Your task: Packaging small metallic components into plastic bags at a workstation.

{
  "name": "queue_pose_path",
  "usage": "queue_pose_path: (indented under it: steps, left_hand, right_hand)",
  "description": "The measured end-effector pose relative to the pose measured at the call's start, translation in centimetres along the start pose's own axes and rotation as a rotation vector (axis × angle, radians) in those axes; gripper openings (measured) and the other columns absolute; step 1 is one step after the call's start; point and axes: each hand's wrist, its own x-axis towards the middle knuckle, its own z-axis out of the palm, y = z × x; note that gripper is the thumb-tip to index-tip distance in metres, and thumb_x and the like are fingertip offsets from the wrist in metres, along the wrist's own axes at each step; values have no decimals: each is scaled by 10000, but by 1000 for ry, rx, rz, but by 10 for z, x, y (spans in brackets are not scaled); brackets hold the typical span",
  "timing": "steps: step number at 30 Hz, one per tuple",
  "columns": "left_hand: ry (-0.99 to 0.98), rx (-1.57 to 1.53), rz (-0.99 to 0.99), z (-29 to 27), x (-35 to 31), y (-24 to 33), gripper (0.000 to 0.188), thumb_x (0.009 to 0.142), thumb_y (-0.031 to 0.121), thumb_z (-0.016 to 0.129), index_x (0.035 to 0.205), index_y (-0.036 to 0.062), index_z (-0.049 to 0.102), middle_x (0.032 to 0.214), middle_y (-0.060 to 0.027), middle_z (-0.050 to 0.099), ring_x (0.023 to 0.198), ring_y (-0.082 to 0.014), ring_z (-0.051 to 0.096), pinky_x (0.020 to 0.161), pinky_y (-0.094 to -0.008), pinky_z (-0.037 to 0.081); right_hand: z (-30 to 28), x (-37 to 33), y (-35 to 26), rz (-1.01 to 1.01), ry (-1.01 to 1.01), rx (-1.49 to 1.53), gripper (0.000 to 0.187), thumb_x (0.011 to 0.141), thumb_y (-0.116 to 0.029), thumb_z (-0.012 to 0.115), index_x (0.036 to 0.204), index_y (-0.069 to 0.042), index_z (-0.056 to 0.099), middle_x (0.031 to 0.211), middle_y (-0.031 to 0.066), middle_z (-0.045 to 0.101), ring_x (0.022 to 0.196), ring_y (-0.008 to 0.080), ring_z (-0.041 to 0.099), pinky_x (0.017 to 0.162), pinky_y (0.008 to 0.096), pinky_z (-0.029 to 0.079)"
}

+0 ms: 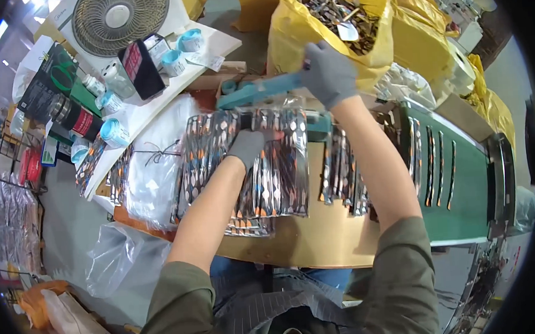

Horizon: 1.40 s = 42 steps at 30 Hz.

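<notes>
My left hand [246,145], in a grey glove, presses down on a patterned packet [283,166] at the top of a stack of shiny patterned packets [215,155] on the wooden table [309,241]. My right hand [329,71], also gloved, is shut on the end of a teal handle of a sealing tool [257,92] that lies across the far side of the packets. More patterned packets [341,168] lie to the right, under my right forearm.
A green conveyor belt [458,180] with several packets runs at the right. Yellow bags [308,23] full of small metal items stand behind. At the left are a clear plastic bag [151,168], tape rolls [113,132], a fan [117,17] and boxes.
</notes>
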Motion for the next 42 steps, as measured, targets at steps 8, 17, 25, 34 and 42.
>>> queue_pose_path:
  steps: [8,17,25,34,42]
  left_hand:
    - [-28,451,72,0,7,5,748,618,464,761,1029,-133,576,975,-270,624,923,-352,608,825,-355,454]
    - [558,665,61,-90,-97,-19,743,637,466,773,1135,-29,530,1011,-210,605,950,-327,583,837,-373,447]
    - [251,578,-19,-98,-97,7,681,604,508,779,1004,-28,652,942,-119,659,859,-192,602,796,-301,449]
    - [76,-265,168,-61,-170,-17,402,741,182,684,1091,3,597,976,-99,649,872,-182,630,791,-324,502]
    - [37,-423,177,7,-243,-146,290,763,162,713,1006,27,632,939,-34,647,877,-135,590,824,-287,459]
  right_hand:
    - [69,-53,50,324,-48,-10,197,775,-272,567,760,-77,589,764,149,618,714,359,600,624,465,485]
    - [75,-64,55,369,-48,81,170,780,-227,529,830,-73,582,827,156,631,748,345,615,678,442,500]
    - [57,-82,45,526,-187,244,548,784,-428,608,1140,-29,488,1071,224,585,948,382,588,779,444,488]
    - [32,-229,-35,849,-410,1942,386,734,-94,688,1073,27,549,888,82,630,808,168,618,724,304,501]
    - [-19,-320,-90,575,-642,1949,495,858,-325,609,1244,-48,468,1135,68,560,1027,163,546,841,301,470]
